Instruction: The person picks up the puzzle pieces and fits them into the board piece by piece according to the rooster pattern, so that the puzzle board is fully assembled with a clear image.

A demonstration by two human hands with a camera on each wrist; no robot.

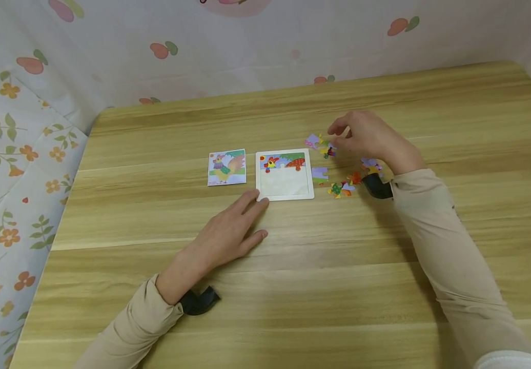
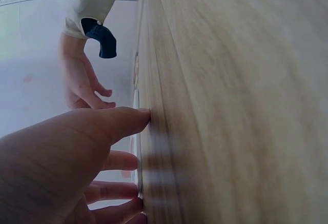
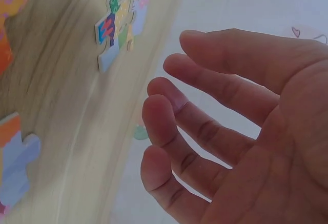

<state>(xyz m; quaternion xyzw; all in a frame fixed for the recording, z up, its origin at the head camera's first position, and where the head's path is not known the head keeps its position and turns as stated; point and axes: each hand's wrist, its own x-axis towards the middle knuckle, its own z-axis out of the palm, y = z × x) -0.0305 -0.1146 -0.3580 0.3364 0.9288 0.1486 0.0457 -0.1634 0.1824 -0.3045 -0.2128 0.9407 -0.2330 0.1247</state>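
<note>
A square white puzzle frame (image 1: pixel 288 198) lies on the table, its upper part filled with joined pieces (image 1: pixel 285 162) showing a chicken's head and red tail feathers. My left hand (image 1: pixel 226 233) rests at the frame's lower left corner, fingertips on its edge, thumb spread on the tabletop. Over the loose puzzle pieces (image 1: pixel 328 151) to the upper right hovers my right hand (image 1: pixel 369 136). Its fingers are loosely bent with nothing between them, as the right wrist view shows; below them lies a cluster of pieces (image 3: pixel 119 29).
Left of the frame is a square picture card (image 1: pixel 226 168) of a chicken. More loose pieces lie right of the frame: a lilac one (image 1: pixel 320 173), a green-patterned one (image 1: pixel 337 190) and several near the right wrist's black mount (image 1: pixel 377 186). A patterned curtain (image 1: pixel 265 56) hangs behind the table.
</note>
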